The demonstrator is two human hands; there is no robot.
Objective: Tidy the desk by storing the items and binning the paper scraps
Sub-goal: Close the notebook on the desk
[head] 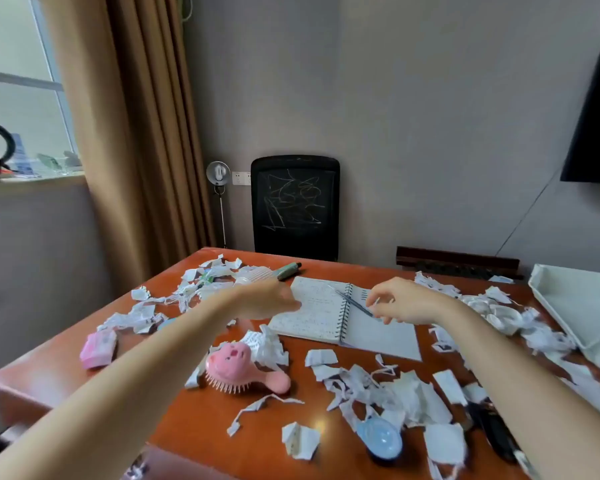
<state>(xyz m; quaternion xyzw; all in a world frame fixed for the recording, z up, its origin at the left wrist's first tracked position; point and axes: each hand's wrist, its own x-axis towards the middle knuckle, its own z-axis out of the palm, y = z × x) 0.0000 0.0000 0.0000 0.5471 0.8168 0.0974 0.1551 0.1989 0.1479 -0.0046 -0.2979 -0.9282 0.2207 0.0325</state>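
Observation:
An open spiral notebook point(317, 315) lies in the middle of the reddish desk point(194, 420). A dark pen point(352, 301) rests across its binding. My right hand point(407, 301) hovers over the right page, thumb and forefinger curled around the pen's near end. My left hand point(265, 299) is blurred and sits at the notebook's left edge; how its fingers lie is unclear. Torn paper scraps point(399, 393) lie all over the desk. A pink hairbrush point(238, 365), a pink box point(97, 349), a blue round case point(381, 439), a green marker point(288, 270) and a white comb point(253, 275) lie among them.
A white tray point(575, 299) stands at the desk's right edge, with scraps spilling along it. A black object point(496, 433) lies at the front right. Behind the desk stands a black chair point(295, 206). A curtain and a window are at the left.

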